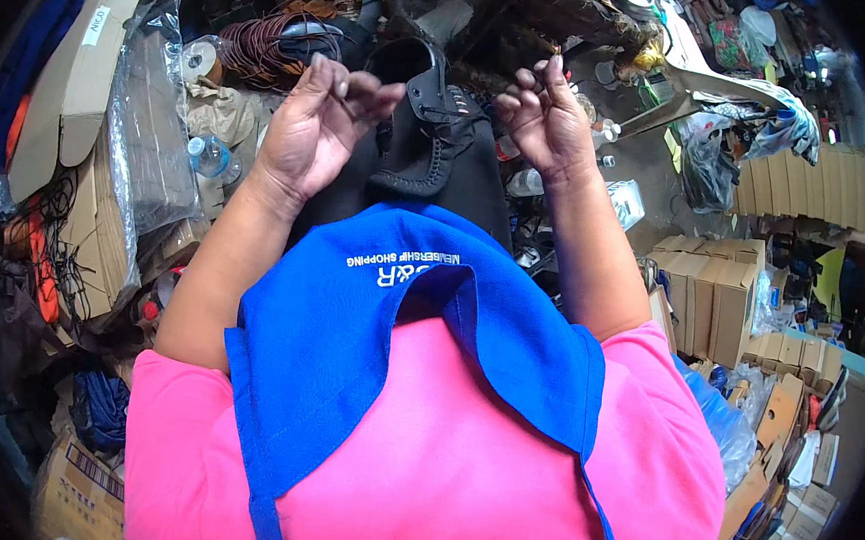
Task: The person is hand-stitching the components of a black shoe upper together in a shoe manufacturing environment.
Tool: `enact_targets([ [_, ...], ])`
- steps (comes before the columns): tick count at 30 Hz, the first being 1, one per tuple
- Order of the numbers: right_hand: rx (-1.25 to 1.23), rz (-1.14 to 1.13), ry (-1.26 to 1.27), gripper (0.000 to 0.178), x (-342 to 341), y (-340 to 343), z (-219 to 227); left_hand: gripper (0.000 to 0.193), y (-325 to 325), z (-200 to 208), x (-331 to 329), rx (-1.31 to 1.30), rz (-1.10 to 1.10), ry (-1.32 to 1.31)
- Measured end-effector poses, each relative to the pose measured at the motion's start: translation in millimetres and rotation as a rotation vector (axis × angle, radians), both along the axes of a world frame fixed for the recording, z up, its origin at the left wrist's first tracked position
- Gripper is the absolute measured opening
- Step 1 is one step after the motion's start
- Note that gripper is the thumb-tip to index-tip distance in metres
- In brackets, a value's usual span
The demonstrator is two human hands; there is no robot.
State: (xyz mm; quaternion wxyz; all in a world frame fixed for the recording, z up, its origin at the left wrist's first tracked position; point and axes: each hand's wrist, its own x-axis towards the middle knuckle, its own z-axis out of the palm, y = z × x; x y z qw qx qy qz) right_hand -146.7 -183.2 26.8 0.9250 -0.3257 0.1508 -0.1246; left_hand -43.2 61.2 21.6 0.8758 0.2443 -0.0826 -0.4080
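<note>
A black shoe [425, 119] with coarse stitching along its edge and a few eyelets lies on my lap, between my dark-clothed legs. To its left my left hand [332, 123] is raised, palm side showing, its fingers curled in toward the thumb. My right hand [551, 118] is held up on the other side, thumb and forefinger pressed together and the other fingers bent. A tiny yellowish tip shows above that pinch, too small to name. Neither hand touches the shoe. Any thread between the hands cannot be made out.
A blue apron [331, 293] covers my front. Coiled brown cord [277, 48], a spool [200, 60] and a plastic bottle [210, 157] are at the left. Cardboard sheets [85, 75] stand farther left. Stacked cardboard pieces [707, 289] and a dark plastic bag [706, 164] sit at the right.
</note>
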Motion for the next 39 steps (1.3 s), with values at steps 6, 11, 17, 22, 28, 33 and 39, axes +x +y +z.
enact_targets([
  [6,-0.484,-0.212,0.193,0.016,-51.2,-64.3,-7.5,0.029,64.9,-38.7,36.9,0.253,0.18,-0.074],
  [11,-0.876,0.002,0.392,0.014,-57.9,-52.4,-5.7,0.024,71.8,-33.5,32.6,0.43,0.21,-0.298],
  [17,-1.348,0.403,0.243,0.013,-19.2,2.2,7.1,0.034,-5.5,-9.5,21.9,0.793,-0.041,-1.133],
  [22,-1.498,0.385,0.136,0.011,-5.1,1.9,-2.3,0.05,-45.5,-29.9,23.6,0.706,-0.094,-1.134],
  [28,-1.519,0.486,0.18,0.01,-1.0,-0.8,-2.5,0.048,-53.5,-38.0,30.9,0.688,-0.021,-1.226],
  [33,-1.46,0.478,0.098,0.011,-0.8,6.1,-11.2,0.03,-55.9,-32.1,32.3,0.664,-0.106,-1.295],
  [39,-1.618,0.331,-0.016,0.018,-13.5,10.2,-16.2,0.029,-53.4,-30.2,36.0,0.627,-0.323,-1.317],
])
